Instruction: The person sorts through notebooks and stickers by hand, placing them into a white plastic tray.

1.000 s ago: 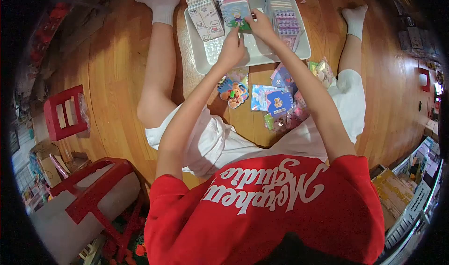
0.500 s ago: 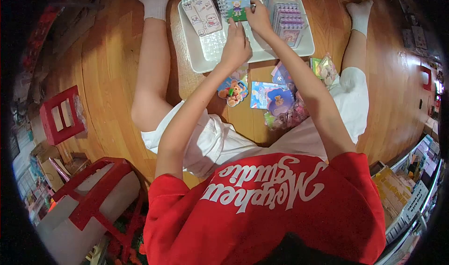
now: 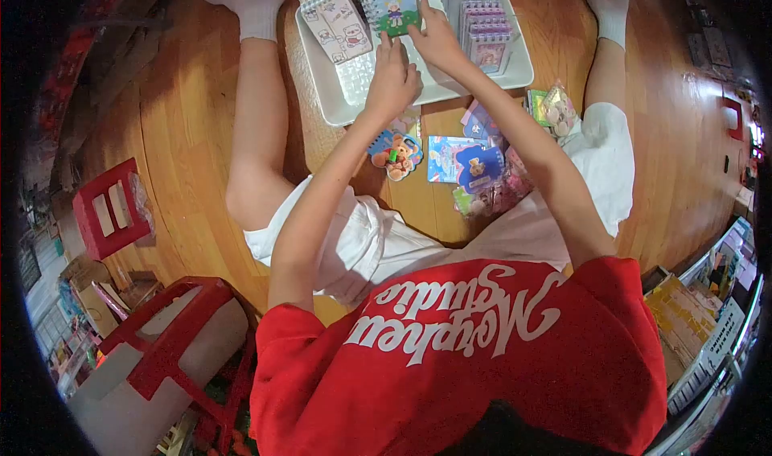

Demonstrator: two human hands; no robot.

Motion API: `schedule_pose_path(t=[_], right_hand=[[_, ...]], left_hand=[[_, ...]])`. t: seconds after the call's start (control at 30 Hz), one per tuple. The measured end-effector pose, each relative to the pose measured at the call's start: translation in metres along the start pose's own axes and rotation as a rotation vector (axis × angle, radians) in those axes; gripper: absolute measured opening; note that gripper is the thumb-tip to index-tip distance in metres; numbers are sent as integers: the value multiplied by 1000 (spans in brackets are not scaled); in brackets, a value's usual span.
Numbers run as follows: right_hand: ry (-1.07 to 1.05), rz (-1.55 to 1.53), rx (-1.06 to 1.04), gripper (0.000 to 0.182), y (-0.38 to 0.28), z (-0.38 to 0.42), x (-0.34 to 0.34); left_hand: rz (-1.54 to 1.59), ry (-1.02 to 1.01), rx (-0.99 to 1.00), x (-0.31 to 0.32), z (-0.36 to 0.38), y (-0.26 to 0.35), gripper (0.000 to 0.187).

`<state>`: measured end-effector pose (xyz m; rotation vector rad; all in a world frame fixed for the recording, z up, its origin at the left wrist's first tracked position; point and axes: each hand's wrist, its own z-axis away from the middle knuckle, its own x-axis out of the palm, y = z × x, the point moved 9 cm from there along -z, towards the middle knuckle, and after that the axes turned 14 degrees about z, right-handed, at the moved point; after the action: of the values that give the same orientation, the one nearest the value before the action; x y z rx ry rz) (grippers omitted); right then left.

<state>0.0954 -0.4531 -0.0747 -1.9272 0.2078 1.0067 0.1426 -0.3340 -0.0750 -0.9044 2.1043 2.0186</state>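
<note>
A small blue-and-green spiral notebook [image 3: 395, 10] with a cartoon figure lies on top of other spiral notebooks in a white tray [image 3: 521, 76]. My right hand [image 3: 441, 42] is at its right side, with thumb and fingers closed on the lower right corner. From below, my left hand [image 3: 392, 84] reaches its bottom edge with stretched fingertips, the thumb standing apart. Left of it is a stack of white spiral notebooks [image 3: 342, 31] with bear drawings. Purple-bound notebooks [image 3: 489, 42] stand in a row at the tray's right side.
Between my legs lie a bear-shaped notebook [image 3: 396, 157], a blue bear-print item [image 3: 480, 168] and several plastic-wrapped packs [image 3: 556, 112]. A red-and-white frame [image 3: 173, 335] stands at lower left, a smaller red frame [image 3: 112, 208] beyond it. Cardboard boxes [image 3: 683, 319] are at right.
The tray and notebooks appear slightly further left as the view shifts. My left hand's thumb now stands further from its fingers. My right hand stays at the notebook's right side.
</note>
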Motion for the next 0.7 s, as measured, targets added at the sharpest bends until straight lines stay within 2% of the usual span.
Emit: schedule_pose_path(t=[0.03,0.13,0.2,0.27,0.37,0.47,0.57,0.6,0.67,0.7], right_hand=[[-17,-55,-31,56,-9,10,-11],[-441,-467,72,48,-37,56,-43],[-448,-644,127,41,-42,85,-73],[-454,-576,175,39,-43,114,-107],[-349,-577,221,38,-25,151,-142],[-360,-635,383,41,6,190,-155],[-324,-163,235,46,21,210,-162],[-460,-21,303,48,23,216,-158],[-369,59,25,52,15,222,-147],[-321,99,-115,54,-4,221,-147]], left_hand=[[33,2,15,-1,1,-2,59],[66,-19,35,-7,-1,-4,54],[54,-2,68,-13,0,5,48],[27,51,130,-28,8,32,40],[227,-2,-198,-51,31,61,33],[41,-117,-304,-63,70,63,31],[46,-231,-479,-49,117,37,34],[-84,-157,-285,-50,121,47,35],[-334,-5,107,-45,136,72,36],[-365,-58,72,-36,141,67,39]])
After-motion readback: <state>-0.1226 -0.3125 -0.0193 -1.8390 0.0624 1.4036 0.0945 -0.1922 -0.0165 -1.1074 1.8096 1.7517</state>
